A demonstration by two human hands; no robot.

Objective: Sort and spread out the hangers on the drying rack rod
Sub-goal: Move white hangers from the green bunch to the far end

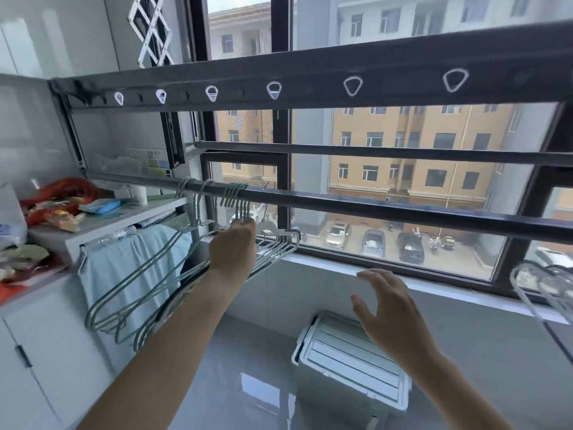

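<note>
Below the drying rod (372, 209), a left hand (232, 248) grips bunched hangers (235, 198); the right hand (392, 308) hovers, fingers spread, holding nothing.

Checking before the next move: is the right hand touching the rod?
Apart. Head view: right hand hangs open below the rod, sill visible between.

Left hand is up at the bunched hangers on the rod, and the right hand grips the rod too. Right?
Not quite. In the head view the right hand grips nothing; it is open in the air below the rod. The left hand is at the hangers.
</note>
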